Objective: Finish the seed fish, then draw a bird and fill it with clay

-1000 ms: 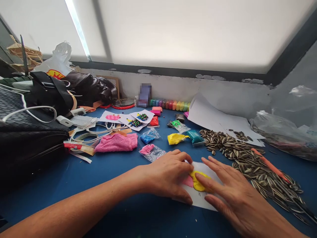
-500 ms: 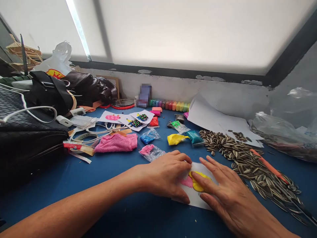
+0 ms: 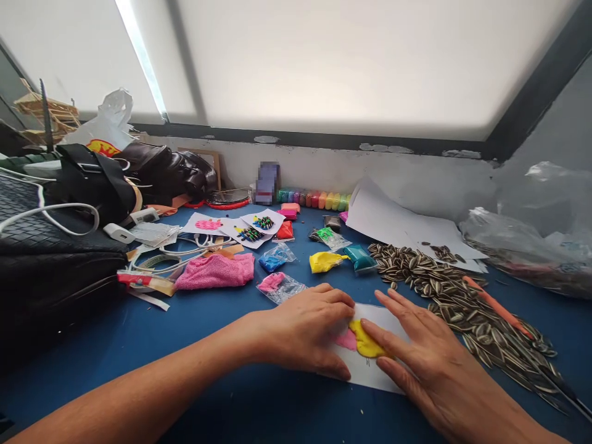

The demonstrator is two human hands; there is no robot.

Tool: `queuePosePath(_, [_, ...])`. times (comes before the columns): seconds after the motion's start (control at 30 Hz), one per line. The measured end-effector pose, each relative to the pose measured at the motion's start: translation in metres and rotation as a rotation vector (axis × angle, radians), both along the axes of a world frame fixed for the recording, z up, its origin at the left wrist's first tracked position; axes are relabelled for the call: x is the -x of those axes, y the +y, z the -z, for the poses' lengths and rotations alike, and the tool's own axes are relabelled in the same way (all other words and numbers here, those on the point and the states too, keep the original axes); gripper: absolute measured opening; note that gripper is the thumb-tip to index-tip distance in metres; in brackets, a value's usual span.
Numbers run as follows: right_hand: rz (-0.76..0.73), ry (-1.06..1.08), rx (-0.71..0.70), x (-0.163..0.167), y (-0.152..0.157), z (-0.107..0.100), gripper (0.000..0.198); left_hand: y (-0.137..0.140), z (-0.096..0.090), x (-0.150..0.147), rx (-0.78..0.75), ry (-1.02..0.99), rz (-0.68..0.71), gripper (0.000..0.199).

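Note:
A white sheet of paper (image 3: 377, 377) lies on the blue tabletop with pink clay (image 3: 346, 339) and a flattened patch of yellow clay (image 3: 367, 343) on it, side by side. A few thin drawn lines show just below the yellow patch. My left hand (image 3: 312, 330) rests over the paper's left part, thumb apart from the bent fingers, partly covering the pink clay. With fingers spread, my right hand (image 3: 423, 354) lays its index fingertip on the yellow clay. The right end of the yellow patch is hidden under that hand.
Sunflower seeds (image 3: 444, 296) are heaped at the right, an orange tool (image 3: 497, 305) on them. Clay packets, including a yellow packet (image 3: 324, 261) and a blue packet (image 3: 275, 256), lie ahead. A pink cloth (image 3: 216, 271) and black bag (image 3: 55, 265) are left; paper sheets (image 3: 402, 231) lie behind.
My right index finger has shifted slightly toward the right over the yellow clay, showing more of its surface. My left hand stays on the paper. The whole view has shifted a little.

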State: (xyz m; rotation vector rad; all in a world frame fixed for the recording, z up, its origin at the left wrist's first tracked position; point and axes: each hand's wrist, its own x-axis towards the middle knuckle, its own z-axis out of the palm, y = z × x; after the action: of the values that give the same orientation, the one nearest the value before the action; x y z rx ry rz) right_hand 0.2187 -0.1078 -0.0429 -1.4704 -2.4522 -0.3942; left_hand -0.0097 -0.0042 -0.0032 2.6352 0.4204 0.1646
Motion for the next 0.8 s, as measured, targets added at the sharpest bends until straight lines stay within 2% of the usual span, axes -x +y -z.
queuePosePath(0.27, [0.038,0.033,0.033,0.0,-0.001,0.001,0.042,0.0,0.003,0.002,0.0,-0.017,0.013,0.063])
queuePosePath(0.43, [0.074,0.082,-0.017,-0.009,0.0,-0.006,0.04,-0.001,0.003,0.001,0.0,-0.029,0.02,0.067])
queuePosePath(0.6, [-0.006,-0.012,-0.023,-0.01,-0.002,-0.015,0.033,-0.001,0.005,0.0,-0.006,-0.035,0.008,0.07])
queuePosePath(0.8, [-0.064,-0.18,-0.079,-0.007,-0.005,-0.013,0.044,-0.003,0.009,0.002,-0.075,-0.027,0.032,0.065])
